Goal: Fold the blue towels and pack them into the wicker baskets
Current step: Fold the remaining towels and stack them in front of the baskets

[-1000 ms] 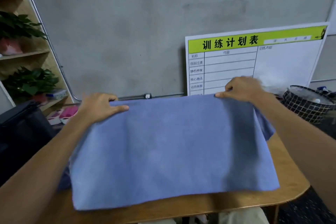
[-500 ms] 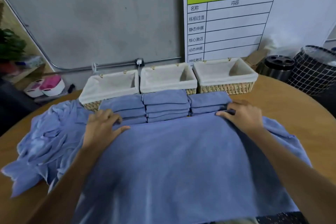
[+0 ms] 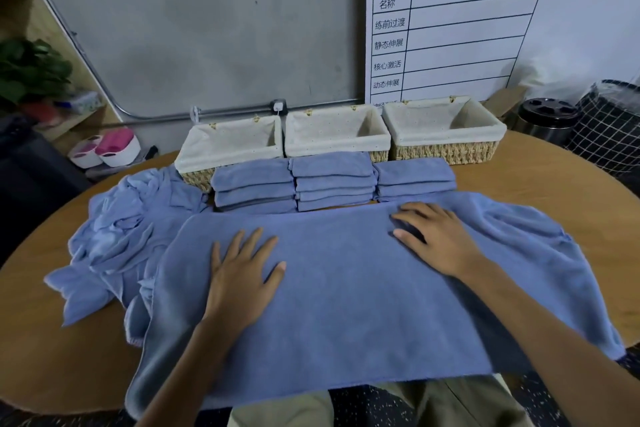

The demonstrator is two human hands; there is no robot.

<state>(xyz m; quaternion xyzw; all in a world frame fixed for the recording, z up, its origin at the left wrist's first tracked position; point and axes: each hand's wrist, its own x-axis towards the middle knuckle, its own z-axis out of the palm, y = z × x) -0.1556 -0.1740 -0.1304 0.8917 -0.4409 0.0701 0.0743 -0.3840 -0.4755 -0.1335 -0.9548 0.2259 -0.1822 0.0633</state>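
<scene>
Half a second ago both hands pinched the far edge of the large blue terry towel (image 3: 346, 295) just in front of the folded stacks; now they have let go and lie flat on it, fingers straight, the left hand (image 3: 242, 284) pressing left of centre and the right hand (image 3: 436, 239) near the far right, holding nothing. That suggests the towel is laid down and being smoothed before the next fold. It covers the near part of the round wooden table (image 3: 69, 357), its long axis running left to right, near edge hanging over the rim. Three stacks of folded blue towels (image 3: 332, 184) sit just beyond, before three lined wicker baskets (image 3: 446, 149), with a crumpled blue towel pile (image 3: 114, 236) at left.
</scene>
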